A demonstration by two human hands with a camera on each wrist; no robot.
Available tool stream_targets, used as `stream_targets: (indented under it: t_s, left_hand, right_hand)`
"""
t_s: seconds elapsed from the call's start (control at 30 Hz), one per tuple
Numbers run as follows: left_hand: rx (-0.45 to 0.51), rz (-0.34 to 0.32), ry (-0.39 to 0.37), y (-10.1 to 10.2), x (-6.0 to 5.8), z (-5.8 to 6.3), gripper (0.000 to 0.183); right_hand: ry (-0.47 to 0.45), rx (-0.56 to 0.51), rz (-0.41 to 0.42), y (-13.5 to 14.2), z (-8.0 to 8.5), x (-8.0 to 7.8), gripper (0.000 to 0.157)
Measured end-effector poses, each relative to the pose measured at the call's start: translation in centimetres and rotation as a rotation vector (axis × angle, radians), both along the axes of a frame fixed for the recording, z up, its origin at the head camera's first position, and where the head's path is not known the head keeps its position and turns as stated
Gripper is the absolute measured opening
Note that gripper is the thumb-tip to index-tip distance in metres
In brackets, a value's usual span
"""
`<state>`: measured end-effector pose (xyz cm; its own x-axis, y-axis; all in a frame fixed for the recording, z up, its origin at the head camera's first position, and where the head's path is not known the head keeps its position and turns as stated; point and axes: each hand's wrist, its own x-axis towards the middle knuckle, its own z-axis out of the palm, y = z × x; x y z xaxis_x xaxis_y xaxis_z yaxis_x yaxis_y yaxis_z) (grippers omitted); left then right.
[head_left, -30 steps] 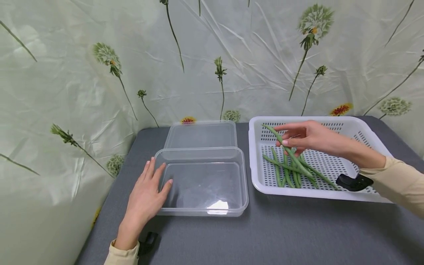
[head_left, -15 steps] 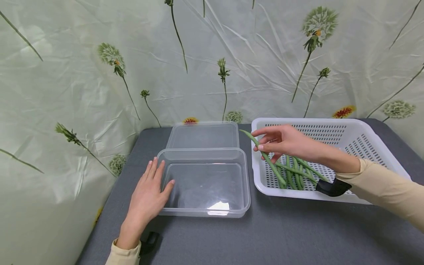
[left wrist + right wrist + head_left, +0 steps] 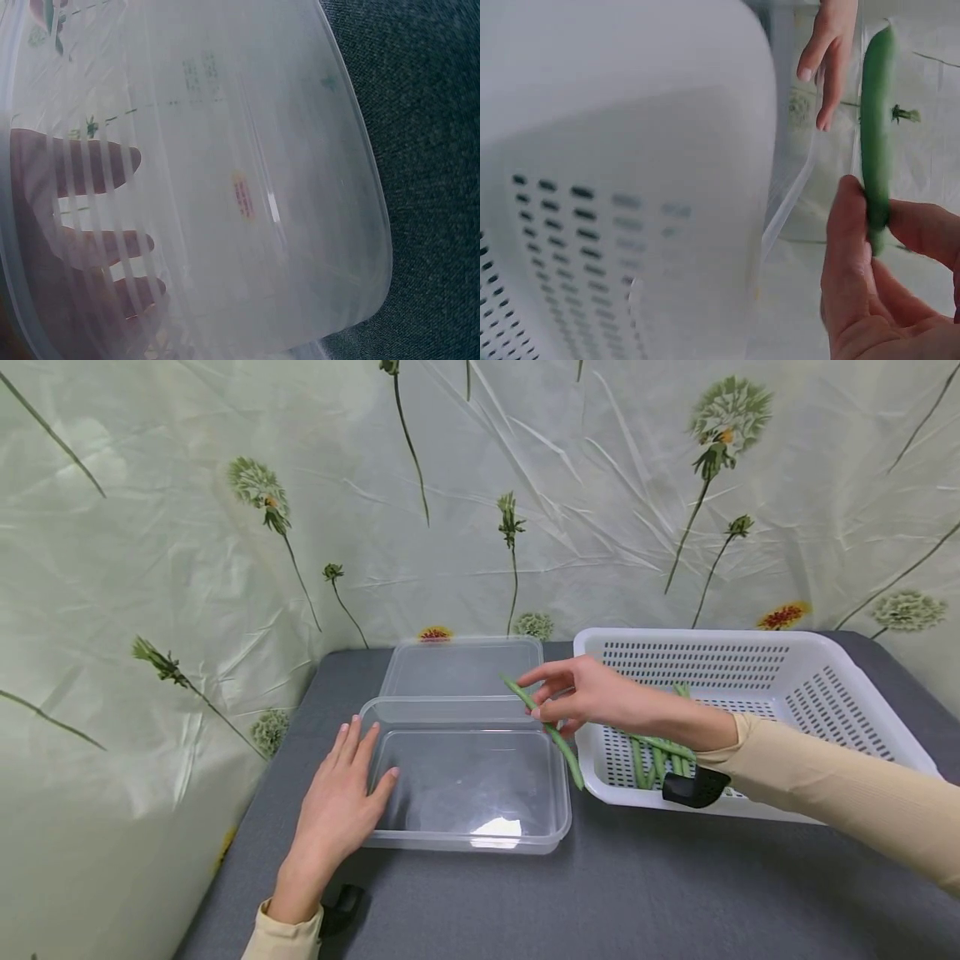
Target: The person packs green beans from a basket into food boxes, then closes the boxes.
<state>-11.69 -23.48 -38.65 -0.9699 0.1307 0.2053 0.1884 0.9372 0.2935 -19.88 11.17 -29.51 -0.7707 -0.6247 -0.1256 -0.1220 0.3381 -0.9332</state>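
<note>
My right hand (image 3: 588,695) pinches one green bean (image 3: 564,752) between thumb and fingers, above the right rim of a clear plastic container (image 3: 465,785). In the right wrist view the green bean (image 3: 877,127) points up from the fingertips. My left hand (image 3: 337,802) rests with straight, spread fingers on the container's left rim. Through the container wall, its fingers (image 3: 97,166) show blurred in the left wrist view. More green beans (image 3: 660,760) lie in a white perforated basket (image 3: 840,652) at the right, partly hidden by my right forearm.
A clear lid (image 3: 465,664) lies flat behind the container. Grey cloth (image 3: 570,893) covers the table, and a flower-printed sheet (image 3: 420,560) hangs at the back and left. The basket stands just right of the container, with a narrow gap between.
My right hand has carried the green bean left, out from over the basket to the container's right edge. My left hand has stayed on the container's rim.
</note>
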Motion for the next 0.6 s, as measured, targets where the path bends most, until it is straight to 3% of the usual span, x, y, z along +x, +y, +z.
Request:
stream_targets:
  t_s: [0.33,0.6]
  left_hand:
    - [0.005,-0.001,0.001,0.0,0.0,-0.1,0.069]
    - [0.004,0.004,-0.019,0.0,0.0,0.1,0.068]
  right_hand:
    - [-0.025,0.020,0.076,-2.7,-1.1,-0.4,0.050]
    - [0.001,-0.009,0.080,-2.8,-0.4,-0.5,0.049]
